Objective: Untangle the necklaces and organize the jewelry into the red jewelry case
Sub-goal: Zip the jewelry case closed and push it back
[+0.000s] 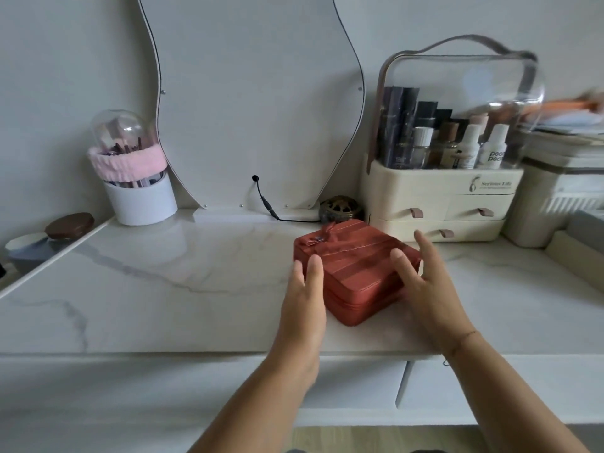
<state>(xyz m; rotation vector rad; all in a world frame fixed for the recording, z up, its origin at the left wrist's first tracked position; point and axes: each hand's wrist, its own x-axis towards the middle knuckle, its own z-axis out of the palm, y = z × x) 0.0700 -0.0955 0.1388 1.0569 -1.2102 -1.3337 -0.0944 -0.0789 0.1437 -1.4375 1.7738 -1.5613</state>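
Red ribbed fabric covers the jewelry case [356, 273], a rounded-square, flat-topped box with a zip seam running around its side wall. The case is zipped shut, with the zip pull and a fabric tab at its far left corner. It lies on the white, grey-veined marble-pattern desk [163, 289].

The left hand [305, 295] is at the left side of the case, palm turned toward the case wall. Its fingers [315, 266] are straight and held close together. Contact with the wall cannot be confirmed. The right hand [425, 282] is at the right side of the case. Its fingers [425, 246] are straight and slightly spread, with the thumb over the lid edge. Neither hand curls around the case.

Directly behind the case sits a round, perforated brass-coloured object [340, 209]. A thin black cable [264, 201] runs left from that object and up to a wavy-edged white panel [255, 109], which stands behind the case to the left. Far left of the case stands a white cylindrical brush holder [137, 197] with a clear dome and a pink terry band around its rim. Behind the case to the right stands a cream plastic organiser [438, 194] with three drawers and a clear domed lid over bottles and tubes.
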